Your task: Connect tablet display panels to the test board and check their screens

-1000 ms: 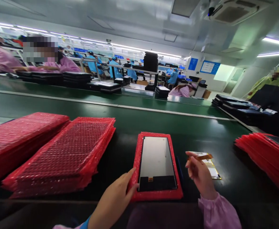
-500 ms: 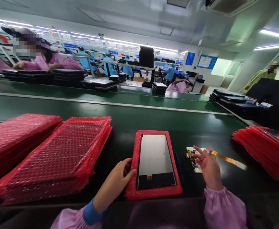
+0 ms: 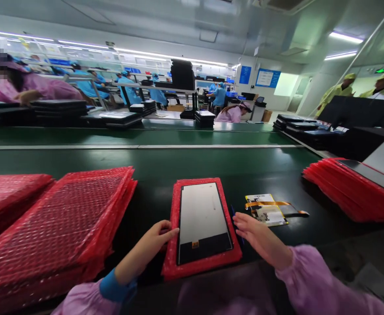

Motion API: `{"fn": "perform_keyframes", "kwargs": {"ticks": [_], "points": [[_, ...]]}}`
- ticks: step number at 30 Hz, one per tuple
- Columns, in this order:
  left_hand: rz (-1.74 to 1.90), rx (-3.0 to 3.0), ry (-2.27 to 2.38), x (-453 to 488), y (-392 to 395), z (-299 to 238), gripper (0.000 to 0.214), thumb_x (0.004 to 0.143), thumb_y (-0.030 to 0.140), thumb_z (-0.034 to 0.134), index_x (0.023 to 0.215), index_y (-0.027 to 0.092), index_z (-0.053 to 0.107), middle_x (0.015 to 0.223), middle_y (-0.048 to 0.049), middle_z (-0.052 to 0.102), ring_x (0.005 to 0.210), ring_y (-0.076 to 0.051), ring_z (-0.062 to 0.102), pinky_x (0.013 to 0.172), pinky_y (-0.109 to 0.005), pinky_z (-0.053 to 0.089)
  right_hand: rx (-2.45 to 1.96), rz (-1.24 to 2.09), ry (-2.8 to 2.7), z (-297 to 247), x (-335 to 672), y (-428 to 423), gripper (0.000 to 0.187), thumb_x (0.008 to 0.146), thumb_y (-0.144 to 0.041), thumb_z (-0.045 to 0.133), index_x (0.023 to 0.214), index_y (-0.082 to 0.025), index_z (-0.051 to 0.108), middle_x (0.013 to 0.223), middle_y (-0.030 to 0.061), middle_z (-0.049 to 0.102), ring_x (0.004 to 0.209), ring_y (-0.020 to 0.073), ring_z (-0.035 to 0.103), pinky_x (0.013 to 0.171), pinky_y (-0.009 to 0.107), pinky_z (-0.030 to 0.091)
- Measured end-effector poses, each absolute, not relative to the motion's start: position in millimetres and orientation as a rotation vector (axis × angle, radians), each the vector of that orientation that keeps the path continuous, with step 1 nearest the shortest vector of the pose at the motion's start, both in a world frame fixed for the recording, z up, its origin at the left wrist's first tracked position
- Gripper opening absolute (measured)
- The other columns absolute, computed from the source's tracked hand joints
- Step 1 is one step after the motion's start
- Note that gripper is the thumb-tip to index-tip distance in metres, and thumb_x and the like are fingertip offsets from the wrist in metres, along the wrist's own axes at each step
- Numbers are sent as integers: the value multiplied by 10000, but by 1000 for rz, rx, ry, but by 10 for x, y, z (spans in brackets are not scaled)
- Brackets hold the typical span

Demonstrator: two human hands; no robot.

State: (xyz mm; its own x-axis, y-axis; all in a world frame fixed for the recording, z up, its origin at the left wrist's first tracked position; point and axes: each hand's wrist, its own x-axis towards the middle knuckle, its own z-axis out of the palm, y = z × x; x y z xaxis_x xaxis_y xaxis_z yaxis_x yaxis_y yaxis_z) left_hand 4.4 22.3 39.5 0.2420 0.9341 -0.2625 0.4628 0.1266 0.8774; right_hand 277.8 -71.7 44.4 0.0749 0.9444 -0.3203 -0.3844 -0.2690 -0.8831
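Note:
A tablet-sized screen panel (image 3: 202, 212), pale with a black strip at its near end, lies on a red bubble-wrap bag (image 3: 172, 258). My left hand (image 3: 157, 236) is at the bag's left edge, thumb on top and fingers curled down, partly hidden. My right hand (image 3: 257, 234) is over the table just right of the bag, fingers stretched out and holding nothing. Beside its fingertips a thin blue tool, perhaps a pen (image 3: 233, 210), is partly covered. Farther right lies a flat white-and-yellow part (image 3: 272, 216) with an orange ribbon cable (image 3: 270, 203) across it.
Stacks of red bubble-wrap bags (image 3: 64, 218) fill the left side. Another red stack (image 3: 349, 192) with panels on top stands at the right. Beyond the green belt (image 3: 146, 162) are black device stacks (image 3: 57, 111) and a co-worker in pink (image 3: 44, 85).
My right hand has let go of the orange ribbon cable and moved left towards the bag. The cable now rests across the white-and-yellow part. My left hand stays at the bag's edge.

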Motion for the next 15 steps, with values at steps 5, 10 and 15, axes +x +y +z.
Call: {"fn": "perform_keyframes", "kwargs": {"ticks": [5, 10, 15], "points": [[503, 1520, 1394, 85, 243, 472, 436, 632, 588, 614, 756, 174, 556, 710, 12, 566, 669, -177, 553, 570, -271, 447, -1201, 1647, -768, 470, 2563, -349, 388, 569, -182, 651, 955, -175, 605, 958, 48, 708, 1023, 267, 615, 951, 419, 416], [530, 1652, 1354, 6, 285, 383, 426, 621, 544, 627, 780, 150, 595, 763, -34, 631, 743, -220, 579, 703, -326, 470, -1145, 1700, -710, 435, 2382, -377, 472, 573, -179, 608, 1043, -190, 564, 918, 21, 699, 917, 235, 636, 846, 379, 456], [504, 1640, 1360, -150, 107, 393, 399, 627, 542, 626, 777, 172, 613, 767, -37, 666, 764, -247, 607, 708, -335, 494, -1285, 1671, -819, 515, 2431, -591, 326, 575, -178, 559, 898, -193, 602, 856, 4, 684, 922, 207, 606, 795, 312, 422]]}}
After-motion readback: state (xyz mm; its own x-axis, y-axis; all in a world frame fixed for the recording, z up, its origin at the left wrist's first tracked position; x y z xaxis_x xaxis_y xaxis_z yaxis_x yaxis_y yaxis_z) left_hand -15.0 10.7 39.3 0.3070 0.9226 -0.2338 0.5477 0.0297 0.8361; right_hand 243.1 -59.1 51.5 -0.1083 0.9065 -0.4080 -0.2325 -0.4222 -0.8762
